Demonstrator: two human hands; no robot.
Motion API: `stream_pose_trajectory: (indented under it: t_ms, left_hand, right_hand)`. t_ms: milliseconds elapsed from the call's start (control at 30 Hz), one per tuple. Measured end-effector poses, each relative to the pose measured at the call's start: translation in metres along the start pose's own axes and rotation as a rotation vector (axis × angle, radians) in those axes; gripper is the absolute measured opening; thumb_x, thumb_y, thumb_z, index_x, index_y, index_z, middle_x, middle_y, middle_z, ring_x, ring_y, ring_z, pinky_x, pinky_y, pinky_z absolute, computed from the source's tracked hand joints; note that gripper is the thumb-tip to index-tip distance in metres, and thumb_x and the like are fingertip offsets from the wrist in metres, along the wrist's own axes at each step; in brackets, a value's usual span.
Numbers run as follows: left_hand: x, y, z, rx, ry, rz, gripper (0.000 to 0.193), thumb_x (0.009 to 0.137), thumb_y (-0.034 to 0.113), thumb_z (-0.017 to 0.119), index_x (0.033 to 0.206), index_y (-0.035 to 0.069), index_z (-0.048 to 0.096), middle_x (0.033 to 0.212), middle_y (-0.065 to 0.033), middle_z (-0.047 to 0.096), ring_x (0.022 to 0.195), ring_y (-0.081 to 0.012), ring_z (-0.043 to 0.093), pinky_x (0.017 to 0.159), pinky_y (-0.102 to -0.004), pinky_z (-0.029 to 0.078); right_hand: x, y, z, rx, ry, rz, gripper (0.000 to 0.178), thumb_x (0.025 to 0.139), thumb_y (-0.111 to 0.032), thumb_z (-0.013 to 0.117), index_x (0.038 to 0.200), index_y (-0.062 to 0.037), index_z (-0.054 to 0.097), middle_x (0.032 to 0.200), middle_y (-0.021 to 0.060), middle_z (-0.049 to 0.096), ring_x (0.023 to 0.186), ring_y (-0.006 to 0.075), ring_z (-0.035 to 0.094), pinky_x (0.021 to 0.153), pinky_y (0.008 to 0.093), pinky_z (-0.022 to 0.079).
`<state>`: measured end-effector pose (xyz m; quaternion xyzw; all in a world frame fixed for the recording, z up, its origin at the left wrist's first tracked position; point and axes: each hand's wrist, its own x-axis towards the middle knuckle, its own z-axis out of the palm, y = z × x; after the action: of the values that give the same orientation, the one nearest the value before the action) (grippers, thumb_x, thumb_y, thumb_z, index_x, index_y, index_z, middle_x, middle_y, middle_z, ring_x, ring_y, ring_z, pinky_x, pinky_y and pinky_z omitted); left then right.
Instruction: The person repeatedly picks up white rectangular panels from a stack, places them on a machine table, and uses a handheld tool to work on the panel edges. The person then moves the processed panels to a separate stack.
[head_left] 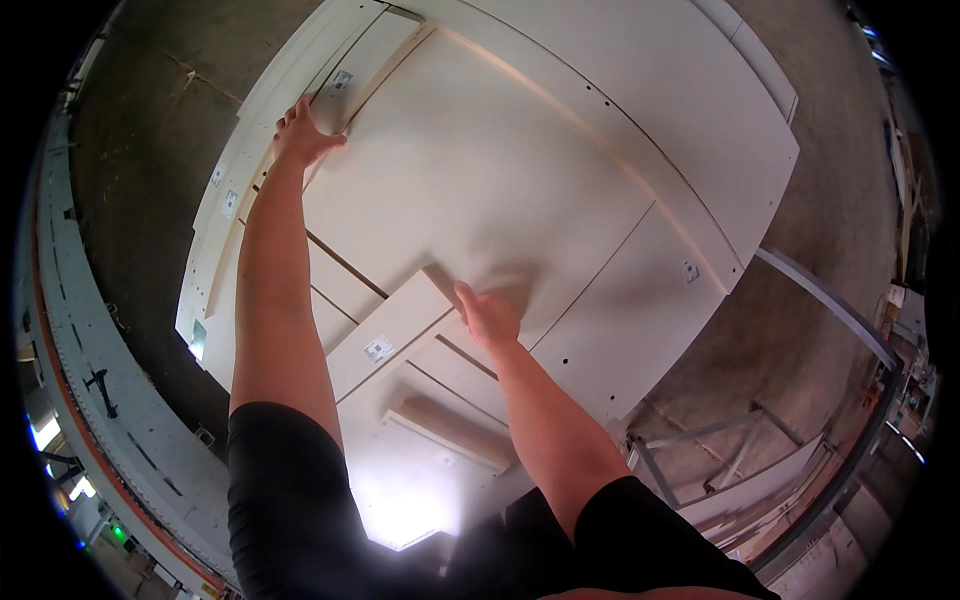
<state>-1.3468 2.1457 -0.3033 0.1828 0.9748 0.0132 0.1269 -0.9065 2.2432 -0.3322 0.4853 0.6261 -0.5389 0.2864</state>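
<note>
My left hand (308,135) reaches far to the left, fingers and thumb spread across a narrow white panel (368,62) with a small label. The thumb points right, over the panel's long edge. Closer to me, my right hand (490,315) is curled at the right end of a short white panel (405,312), its thumb against that end; the other fingers are mostly hidden. This short panel also carries a label and lies on a stack of large white boards (480,160). My left forearm covers part of the stack's left side.
Nearer my body lies a thick, light-coloured strip (450,432) on the boards. Along the left runs a long grey machine bed (120,420) with an orange edge. At lower right stands a metal frame (740,445) beside leaning panels (765,480). Concrete floor (170,90) surrounds the stack.
</note>
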Motion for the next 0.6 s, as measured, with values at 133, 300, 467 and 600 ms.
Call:
stream_pose_trajectory:
  t_ms: [133, 300, 467, 600]
  left_hand:
    - [-0.022, 0.028, -0.009, 0.149, -0.073, 0.006, 0.119, 0.065, 0.048, 0.090, 0.162, 0.022, 0.024, 0.159, -0.0143, 0.037, 0.147, -0.0372, 0.035, 0.126, -0.0473, 0.026]
    - [-0.014, -0.018, 0.027, -0.150, 0.145, 0.124, 0.121, 0.063, 0.041, 0.090, 0.162, 0.023, 0.023, 0.157, -0.0175, 0.038, 0.147, -0.0397, 0.036, 0.121, -0.0522, 0.034]
    - [-0.019, -0.004, 0.019, -0.176, 0.056, -0.018, 0.116, 0.065, 0.040, 0.088, 0.161, 0.024, 0.026, 0.152, -0.0201, 0.044, 0.143, -0.0411, 0.040, 0.119, -0.0530, 0.035]
    - [-0.091, -0.016, 0.001, -0.160, 0.103, 0.068, 0.106, 0.065, 0.035, 0.087, 0.157, 0.023, 0.035, 0.147, -0.0155, 0.050, 0.138, -0.0385, 0.045, 0.116, -0.0524, 0.038]
  right_hand:
    - [0.003, 0.003, 0.003, 0.075, 0.059, -0.039, 0.072, 0.092, -0.073, 0.050, 0.059, -0.0095, 0.060, 0.059, 0.0033, 0.061, 0.053, 0.0190, 0.060, 0.067, 0.0358, 0.048]
    - [-0.002, 0.001, 0.004, -0.018, -0.018, -0.020, 0.074, 0.091, -0.079, 0.048, 0.065, -0.0128, 0.067, 0.068, 0.0016, 0.068, 0.079, 0.0197, 0.069, 0.085, 0.0374, 0.050]
    - [0.004, 0.007, 0.012, -0.002, 0.164, -0.148, 0.073, 0.092, -0.073, 0.051, 0.057, -0.0096, 0.060, 0.056, 0.0044, 0.059, 0.052, 0.0188, 0.058, 0.073, 0.0323, 0.049]
    - [0.015, 0.014, 0.015, 0.037, 0.163, -0.228, 0.076, 0.095, -0.073, 0.046, 0.055, -0.0100, 0.058, 0.049, 0.0025, 0.051, 0.047, 0.0160, 0.055, 0.070, 0.0324, 0.049]
